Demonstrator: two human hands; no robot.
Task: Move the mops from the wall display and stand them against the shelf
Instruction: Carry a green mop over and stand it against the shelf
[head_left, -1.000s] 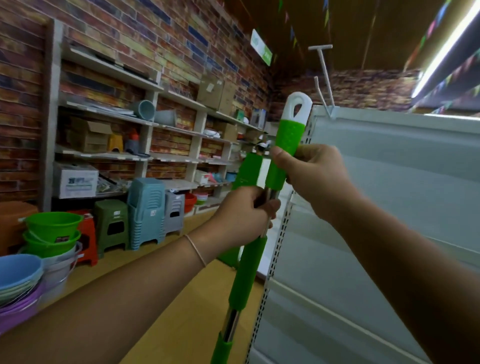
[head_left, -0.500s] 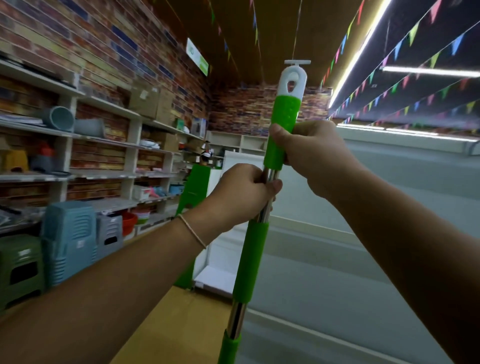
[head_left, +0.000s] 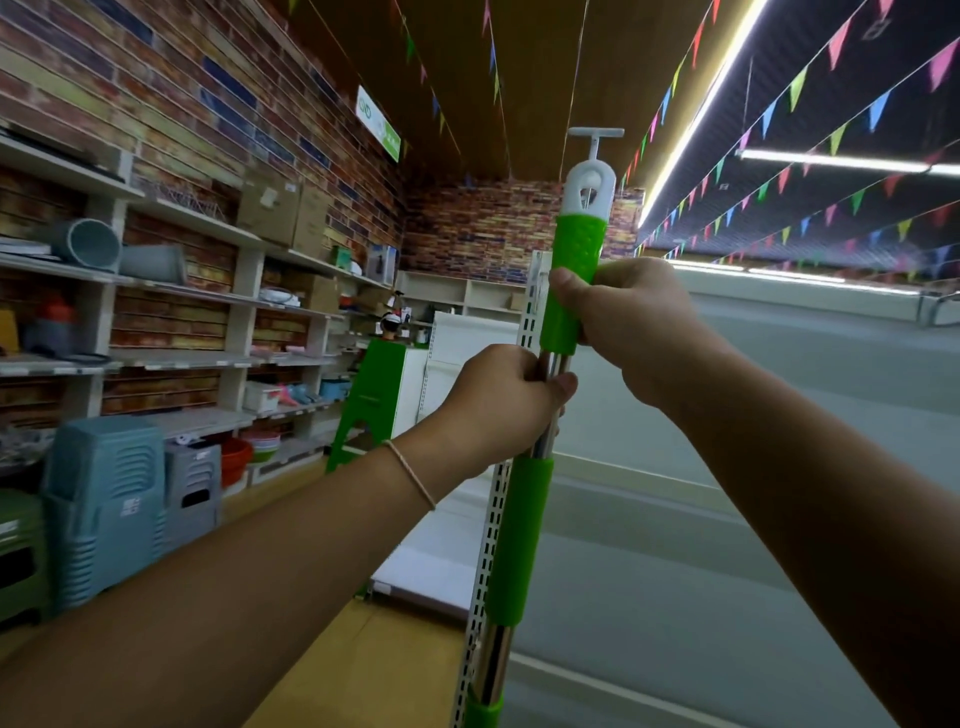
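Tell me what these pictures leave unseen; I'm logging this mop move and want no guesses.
- Mop head: head view, cut off by the bottom edge.
- Hook through the cap: its attachment is too blurred to tell.
- Bare pole under the left hand: covered by the fingers.
- Lower grip under the right hand: partly covered.

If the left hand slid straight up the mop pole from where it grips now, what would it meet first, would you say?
The left hand would first meet the upper green sleeve of the mop, then the right hand gripping it; only a short stretch of bare pole separates them.
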